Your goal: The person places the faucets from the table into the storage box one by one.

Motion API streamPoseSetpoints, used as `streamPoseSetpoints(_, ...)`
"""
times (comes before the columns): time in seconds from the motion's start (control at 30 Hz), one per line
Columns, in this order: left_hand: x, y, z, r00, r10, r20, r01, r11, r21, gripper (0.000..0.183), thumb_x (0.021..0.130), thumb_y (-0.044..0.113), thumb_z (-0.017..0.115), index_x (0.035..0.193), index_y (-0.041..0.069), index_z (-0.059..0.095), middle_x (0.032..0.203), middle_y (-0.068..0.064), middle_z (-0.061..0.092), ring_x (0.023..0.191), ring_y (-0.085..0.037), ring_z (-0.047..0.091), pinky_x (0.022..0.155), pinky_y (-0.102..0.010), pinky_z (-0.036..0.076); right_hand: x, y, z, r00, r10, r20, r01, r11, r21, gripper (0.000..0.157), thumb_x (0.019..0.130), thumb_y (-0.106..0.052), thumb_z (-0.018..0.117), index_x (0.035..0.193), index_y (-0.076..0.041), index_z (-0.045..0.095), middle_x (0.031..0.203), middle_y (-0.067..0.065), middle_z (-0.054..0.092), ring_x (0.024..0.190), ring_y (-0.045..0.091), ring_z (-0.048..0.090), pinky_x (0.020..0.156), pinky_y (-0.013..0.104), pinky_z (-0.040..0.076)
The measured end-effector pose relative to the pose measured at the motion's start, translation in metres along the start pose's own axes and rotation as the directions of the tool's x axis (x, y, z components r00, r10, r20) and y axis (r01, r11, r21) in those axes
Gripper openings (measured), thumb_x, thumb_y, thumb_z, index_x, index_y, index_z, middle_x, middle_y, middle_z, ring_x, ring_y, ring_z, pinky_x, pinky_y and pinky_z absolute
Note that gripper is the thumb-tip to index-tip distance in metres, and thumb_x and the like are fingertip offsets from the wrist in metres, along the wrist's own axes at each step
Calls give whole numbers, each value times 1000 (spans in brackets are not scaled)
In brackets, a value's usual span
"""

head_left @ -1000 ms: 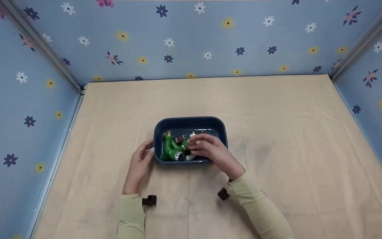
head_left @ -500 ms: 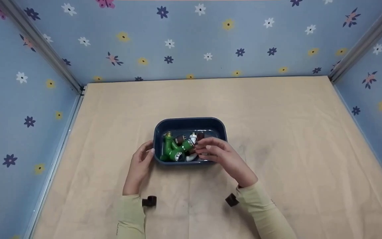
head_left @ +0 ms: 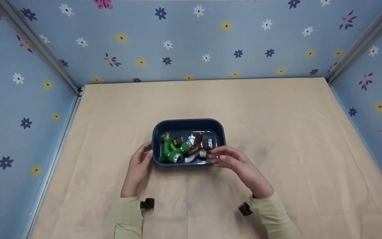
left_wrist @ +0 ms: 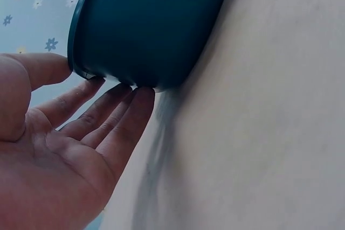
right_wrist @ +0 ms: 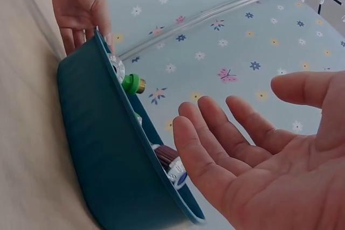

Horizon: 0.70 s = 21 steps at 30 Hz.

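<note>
A dark blue bin [head_left: 188, 124] with rounded corners stands on the table. Inside it lie green tap-like pieces [head_left: 167, 146] with silver-ringed and brass ends, brown pieces [head_left: 196, 147] and white curved ones [head_left: 189, 159]. My left hand [head_left: 139, 167] is at the bin's left end; in the left wrist view its fingertips [left_wrist: 144, 94] touch the outer wall and the thumb meets the rim. Beside the front right corner my right hand [head_left: 242, 166] hovers with loosely bent fingers. In the right wrist view its palm faces up and holds nothing.
A beige cloth [head_left: 270, 113] covers the table. Blue flowered panels [head_left: 191, 36] rise at the back and both sides, joined by grey metal posts [head_left: 363, 41]. Dark wrist cameras [head_left: 147, 203] jut inward from both sleeves.
My right hand has drawn back from over the bin toward the right and the front, uncovering the brown and white pieces. My left hand has stayed at the bin's left end.
</note>
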<state>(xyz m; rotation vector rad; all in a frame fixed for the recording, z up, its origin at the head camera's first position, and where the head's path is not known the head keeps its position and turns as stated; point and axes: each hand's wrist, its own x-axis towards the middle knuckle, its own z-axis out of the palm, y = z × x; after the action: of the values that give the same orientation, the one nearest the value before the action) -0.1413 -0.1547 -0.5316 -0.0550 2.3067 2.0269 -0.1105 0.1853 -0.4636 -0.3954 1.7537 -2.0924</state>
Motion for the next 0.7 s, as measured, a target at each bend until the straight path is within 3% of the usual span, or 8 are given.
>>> streamPoseSetpoints(0.37, -5, 5, 0, 998, 63, 17, -65, 977, 202, 38, 102, 18, 46, 139, 8, 47, 131, -15, 55, 115, -26, 54, 99, -41, 42, -19, -7, -25, 998, 19, -61, -30, 985, -172, 29, 98, -7, 51, 122, 9, 53, 120, 30, 54, 111, 42, 54, 96, 45, 44)
streamPoseSetpoints(0.53, -11, 9, -6, 999, 42, 29, -48, 971, 232, 38, 103, 19, 46, 139, 7, 47, 130, -16, 54, 112, -27, 56, 93, -43, 46, -23, -4, -37, 992, 2, -129, -35, 967, -253, 29, 97, -4, 53, 122, 10, 52, 119, 29, 54, 111, 46, 52, 94, 34, 47)
streamPoseSetpoints(0.6, -13, 12, -8, 999, 40, 33, -47, 969, 241, 38, 102, 17, 47, 138, 6, 48, 130, -15, 54, 111, -27, 57, 92, -43, 46, -25, -3, -42, 987, -3, -160, -46, 953, -300, 28, 97, -5, 54, 121, 10, 53, 119, 30, 54, 111, 46, 53, 93, 30, 47)
streamPoseSetpoints(0.7, -15, 14, -11, 997, 56, 47, -66, 965, 254, 37, 102, 15, 48, 137, 5, 49, 132, -15, 54, 112, -28, 57, 93, -44, 46, -29, 0, -48, 980, -9, -197, -75, 907, -414, 26, 97, -8, 55, 119, 6, 56, 118, 27, 56, 111, 39, 56, 92, 31, 47)
